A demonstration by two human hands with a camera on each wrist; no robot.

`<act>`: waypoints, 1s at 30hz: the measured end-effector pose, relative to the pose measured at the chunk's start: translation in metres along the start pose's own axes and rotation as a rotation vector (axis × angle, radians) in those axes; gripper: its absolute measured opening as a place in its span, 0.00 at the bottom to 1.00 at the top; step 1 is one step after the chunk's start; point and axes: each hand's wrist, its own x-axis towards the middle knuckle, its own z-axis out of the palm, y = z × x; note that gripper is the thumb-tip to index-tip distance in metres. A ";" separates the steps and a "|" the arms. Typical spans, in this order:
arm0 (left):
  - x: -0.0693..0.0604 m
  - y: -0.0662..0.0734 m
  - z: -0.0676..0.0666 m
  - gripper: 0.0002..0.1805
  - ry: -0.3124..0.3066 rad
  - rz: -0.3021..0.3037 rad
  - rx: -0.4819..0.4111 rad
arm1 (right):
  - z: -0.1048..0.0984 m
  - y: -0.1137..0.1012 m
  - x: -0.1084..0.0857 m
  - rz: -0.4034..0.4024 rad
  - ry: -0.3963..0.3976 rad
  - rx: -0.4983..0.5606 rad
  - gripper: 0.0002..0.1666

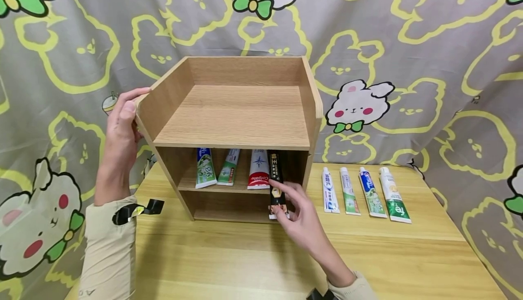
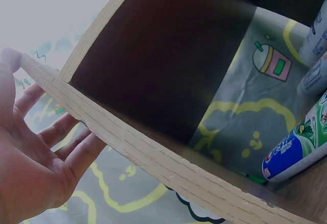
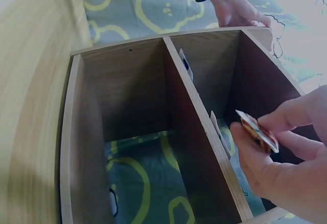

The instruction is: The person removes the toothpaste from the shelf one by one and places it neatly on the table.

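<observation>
A wooden desktop shelf [image 1: 234, 114] with an open top tray and two compartments below stands on the table. My left hand [image 1: 122, 139] grips the upper front of its left side panel, as the left wrist view also shows. Between thumb and fingers, my right hand [image 1: 300, 213] pinches the lower end of a black toothpaste tube [image 1: 277, 195], which juts from the right of the upper compartment. Beside it in that compartment lie a red-and-white Colgate tube [image 1: 258, 173], a slim green-and-white tube [image 1: 229, 168] and a blue-and-green tube [image 1: 205, 169]. Their far ends are hidden.
To the right of the shelf, several toothpaste tubes lie in a row on the wooden table [image 1: 433, 245], among them a white-and-blue one [image 1: 329, 191] and a white-and-green one [image 1: 394, 195]. A patterned curtain [image 1: 359, 27] hangs behind and at the sides.
</observation>
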 end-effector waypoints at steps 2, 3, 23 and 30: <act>0.000 0.000 0.000 0.23 -0.002 0.003 0.002 | -0.003 0.000 -0.003 0.018 -0.018 0.033 0.38; 0.000 0.000 0.000 0.23 -0.002 0.005 0.003 | -0.004 0.001 -0.005 0.022 -0.028 0.050 0.38; -0.002 -0.002 -0.003 0.24 -0.011 0.014 0.012 | -0.027 0.016 -0.033 0.051 -0.173 0.195 0.41; -0.001 -0.002 -0.001 0.24 -0.018 0.016 0.014 | -0.033 0.018 -0.043 0.042 -0.194 0.212 0.43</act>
